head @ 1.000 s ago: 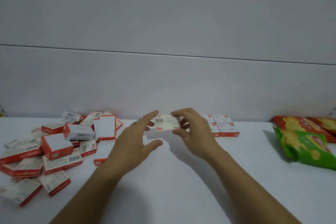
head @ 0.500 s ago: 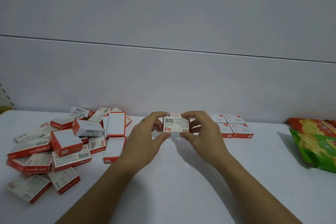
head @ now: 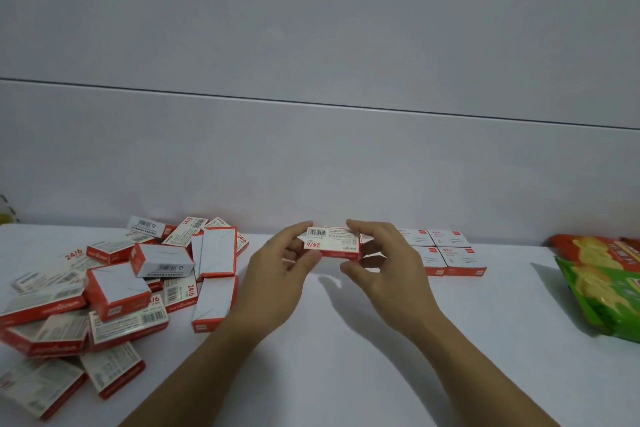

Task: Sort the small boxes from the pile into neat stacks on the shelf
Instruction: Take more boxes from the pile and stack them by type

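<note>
A small red-and-white box (head: 333,242) marked 24/6 is held above the white shelf (head: 346,357), near the back wall. My left hand (head: 277,274) pinches its left end and my right hand (head: 384,267) pinches its right end. A loose pile of the same boxes (head: 114,284) lies on the left of the shelf. Behind my right hand, neat low stacks of boxes (head: 446,253) stand against the wall, partly hidden by the hand.
Green and orange snack bags (head: 606,284) lie at the right edge of the shelf. A pale wall with a horizontal seam rises behind. One box (head: 214,302) lies apart from the pile, close to my left forearm.
My left hand has come onto the box, so both hands now hold it. The box has tipped from facing me to lying flatter, and the view has shifted slightly left.
</note>
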`<state>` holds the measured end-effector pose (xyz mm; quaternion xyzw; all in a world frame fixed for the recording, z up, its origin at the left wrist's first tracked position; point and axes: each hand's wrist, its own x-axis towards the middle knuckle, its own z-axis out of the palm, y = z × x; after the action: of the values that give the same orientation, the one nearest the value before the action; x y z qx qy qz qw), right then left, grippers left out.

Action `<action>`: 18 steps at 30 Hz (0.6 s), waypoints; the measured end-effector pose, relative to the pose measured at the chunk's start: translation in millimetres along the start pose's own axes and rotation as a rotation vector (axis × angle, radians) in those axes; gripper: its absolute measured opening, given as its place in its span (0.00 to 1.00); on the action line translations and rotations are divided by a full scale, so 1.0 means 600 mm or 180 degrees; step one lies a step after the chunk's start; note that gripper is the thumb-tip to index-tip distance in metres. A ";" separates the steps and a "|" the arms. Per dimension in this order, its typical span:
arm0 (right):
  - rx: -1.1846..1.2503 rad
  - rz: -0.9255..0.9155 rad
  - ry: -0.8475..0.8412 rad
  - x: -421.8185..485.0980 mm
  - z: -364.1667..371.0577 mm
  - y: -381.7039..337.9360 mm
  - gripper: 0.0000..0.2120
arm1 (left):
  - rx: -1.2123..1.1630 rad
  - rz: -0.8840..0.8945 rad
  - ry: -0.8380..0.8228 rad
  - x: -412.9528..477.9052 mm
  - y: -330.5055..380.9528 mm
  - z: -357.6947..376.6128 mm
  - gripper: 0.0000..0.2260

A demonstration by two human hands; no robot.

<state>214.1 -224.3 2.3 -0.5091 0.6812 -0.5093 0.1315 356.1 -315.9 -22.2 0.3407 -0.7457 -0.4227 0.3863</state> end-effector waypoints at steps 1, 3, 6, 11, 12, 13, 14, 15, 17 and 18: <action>0.0090 0.0040 0.0008 0.000 -0.002 -0.002 0.19 | -0.0152 -0.0120 0.0000 0.001 -0.001 0.000 0.10; 0.0263 0.0148 0.0044 0.002 -0.006 -0.006 0.11 | -0.0440 -0.0270 0.0007 0.002 0.003 0.000 0.13; 0.0473 0.0332 0.0021 0.004 -0.008 -0.008 0.05 | -0.0664 -0.0369 -0.0006 0.001 0.008 0.000 0.12; 0.1058 0.0725 0.0054 0.006 -0.008 -0.011 0.07 | -0.0878 -0.0438 -0.0049 -0.002 0.020 -0.002 0.10; 0.1131 0.0751 0.0065 0.006 -0.009 -0.012 0.07 | -0.0917 -0.0431 -0.0072 -0.003 0.024 -0.003 0.09; 0.1199 0.0771 0.0090 0.006 -0.009 -0.013 0.07 | -0.0965 -0.0420 -0.0100 -0.004 0.027 -0.004 0.08; 0.1257 0.0781 0.0116 0.006 -0.008 -0.014 0.07 | -0.1001 -0.0403 -0.0133 -0.004 0.030 -0.004 0.06; 0.1283 0.0783 0.0127 0.005 -0.006 -0.015 0.07 | -0.1017 -0.0389 -0.0172 -0.005 0.031 -0.005 0.05; 0.1268 0.0776 0.0114 0.002 -0.003 -0.017 0.07 | -0.1002 -0.0378 -0.0256 -0.006 0.033 -0.004 0.06; 0.1261 0.0777 0.0116 0.001 -0.001 -0.017 0.07 | -0.1001 -0.0398 -0.0267 -0.007 0.033 -0.003 0.08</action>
<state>218.9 -224.2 11.3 -0.3779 0.6268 -0.6225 0.2771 356.1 -305.3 -5.0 0.3038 -0.6631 -0.5712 0.3765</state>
